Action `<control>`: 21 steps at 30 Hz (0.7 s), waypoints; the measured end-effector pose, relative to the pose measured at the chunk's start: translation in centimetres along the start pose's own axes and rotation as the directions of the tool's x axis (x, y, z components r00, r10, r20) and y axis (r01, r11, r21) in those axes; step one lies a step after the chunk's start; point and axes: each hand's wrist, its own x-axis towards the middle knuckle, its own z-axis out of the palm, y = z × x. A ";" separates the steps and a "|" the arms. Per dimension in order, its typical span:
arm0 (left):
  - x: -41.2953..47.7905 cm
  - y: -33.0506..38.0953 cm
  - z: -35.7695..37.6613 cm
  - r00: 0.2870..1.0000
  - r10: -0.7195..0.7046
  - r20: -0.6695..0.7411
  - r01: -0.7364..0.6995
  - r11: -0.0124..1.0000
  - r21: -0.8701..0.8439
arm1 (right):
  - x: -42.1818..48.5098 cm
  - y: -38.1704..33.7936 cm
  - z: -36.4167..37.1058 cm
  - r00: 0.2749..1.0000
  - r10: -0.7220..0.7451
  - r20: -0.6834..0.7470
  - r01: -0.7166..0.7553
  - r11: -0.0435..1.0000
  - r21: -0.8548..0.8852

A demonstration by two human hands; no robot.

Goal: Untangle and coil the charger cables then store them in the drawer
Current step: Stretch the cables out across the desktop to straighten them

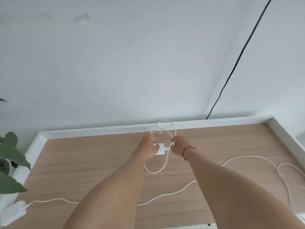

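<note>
Both cables are awaiting coiling. Long cable (175, 193) is lying slack on the surface (82, 162), nearer than the fingers. Left hand (148, 147) is gripping the white charger block (161, 149); right hand (179, 147) is pinching the short cable (165, 120), which is looping just beyond the fingers. No drawer is showing.

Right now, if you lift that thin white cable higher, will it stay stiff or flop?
Likely floppy: the thin white cable droops in a loose loop below the left hand and right hand. Probably slightly springy, since another loop arches above them. The white charger block on it may swing.
</note>
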 end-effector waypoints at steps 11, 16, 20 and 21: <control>3.1 1.4 5.5 0.993 -0.097 0.063 0.060 0.901 0.430 | 3.3 5.1 1.5 0.979 0.088 0.183 -0.119 0.979 0.164; 3.3 1.6 5.6 0.987 -0.142 0.069 0.111 0.934 0.341 | 4.0 5.6 1.7 0.972 0.088 0.217 -0.131 0.973 0.190; 3.5 2.2 4.7 0.989 -0.129 0.069 0.112 0.972 0.206 | 4.6 4.2 1.0 0.972 0.056 0.228 -0.132 0.934 0.331; 3.6 2.5 4.3 0.992 -0.115 0.060 0.102 0.977 0.185 | 4.6 3.8 0.7 0.969 0.047 0.242 -0.132 0.927 0.352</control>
